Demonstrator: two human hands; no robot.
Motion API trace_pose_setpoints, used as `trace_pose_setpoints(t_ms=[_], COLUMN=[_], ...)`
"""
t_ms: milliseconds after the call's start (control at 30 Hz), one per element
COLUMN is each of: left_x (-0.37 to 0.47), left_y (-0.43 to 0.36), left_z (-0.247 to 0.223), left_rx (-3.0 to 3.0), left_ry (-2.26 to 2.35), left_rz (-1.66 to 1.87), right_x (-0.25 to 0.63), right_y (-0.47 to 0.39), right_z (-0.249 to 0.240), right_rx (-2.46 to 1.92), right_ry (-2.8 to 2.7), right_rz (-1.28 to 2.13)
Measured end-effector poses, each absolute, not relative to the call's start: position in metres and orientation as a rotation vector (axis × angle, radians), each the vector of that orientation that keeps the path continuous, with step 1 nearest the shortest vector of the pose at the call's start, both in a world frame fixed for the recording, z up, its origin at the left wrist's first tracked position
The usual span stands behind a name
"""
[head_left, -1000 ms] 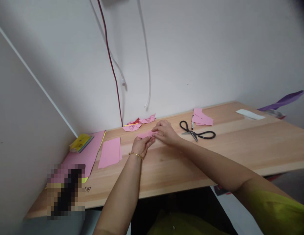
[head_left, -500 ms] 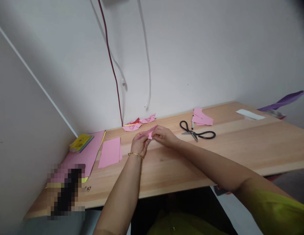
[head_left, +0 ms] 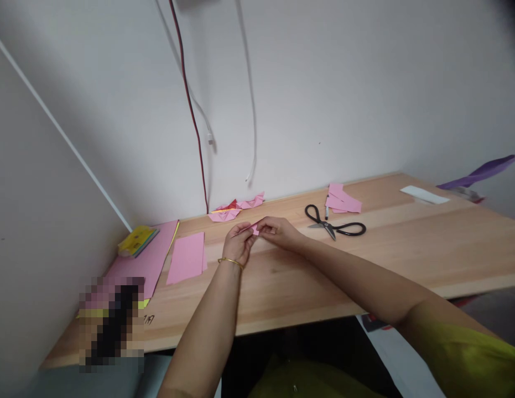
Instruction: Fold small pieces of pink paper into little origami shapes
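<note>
Between my two hands is a small piece of pink paper (head_left: 255, 229), mostly covered by my fingers and folded, as far as it shows. My left hand (head_left: 239, 243), with a gold bangle at the wrist, is closed on its left side. My right hand (head_left: 280, 233) pinches the right side. Beyond my hands, folded pink paper pieces (head_left: 224, 214) lie against the wall, with some red and yellow among them. To the left of my left hand lie flat pink paper rectangles (head_left: 186, 257), one over another.
Black-handled scissors (head_left: 328, 225) lie spread apart on the wooden table (head_left: 298, 293), right of my hands. Behind them are a pen (head_left: 327, 208) and pink paper strips (head_left: 343, 200). A yellow packet (head_left: 138, 241) rests on large pink sheets (head_left: 160, 260). A white strip (head_left: 424, 194) lies far right.
The flap of pink paper that stood up above my fingers is lower now, and less of the paper shows. Both hands stay in nearly the same place.
</note>
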State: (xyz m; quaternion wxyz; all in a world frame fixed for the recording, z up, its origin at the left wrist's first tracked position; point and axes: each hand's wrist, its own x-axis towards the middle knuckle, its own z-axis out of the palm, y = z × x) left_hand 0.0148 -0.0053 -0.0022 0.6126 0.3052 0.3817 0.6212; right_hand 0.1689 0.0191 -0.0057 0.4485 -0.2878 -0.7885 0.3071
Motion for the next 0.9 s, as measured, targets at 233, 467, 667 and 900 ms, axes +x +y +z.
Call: trace_pose_setpoints(t_ms=[233,467,667,900], left_x=[0.0152,0.0165,0.0169,0.0181], left_y=[-0.0116,-0.0115,-0.0122,-0.0126], left_z=[0.003,0.0034,0.0031,0.0034], left_rx=[0.726,0.694,0.676,0.667], left_ry=[0.941,0.922,0.89,0.908], left_rz=[1.309,1.322,1.28,1.294], right_x=[0.1691,0.1689,0.1693,0.1705], right_y=[0.0191,0.0187,0.0186,0.0195], right_z=[-0.0031,-0.0031,-0.0021,-0.0032], right_rx=[-0.699,-0.723,-0.708,-0.709], right_ry=[-1.938,-1.893,-1.912,-1.903], right_rz=[0.763,0.855,0.844,0.931])
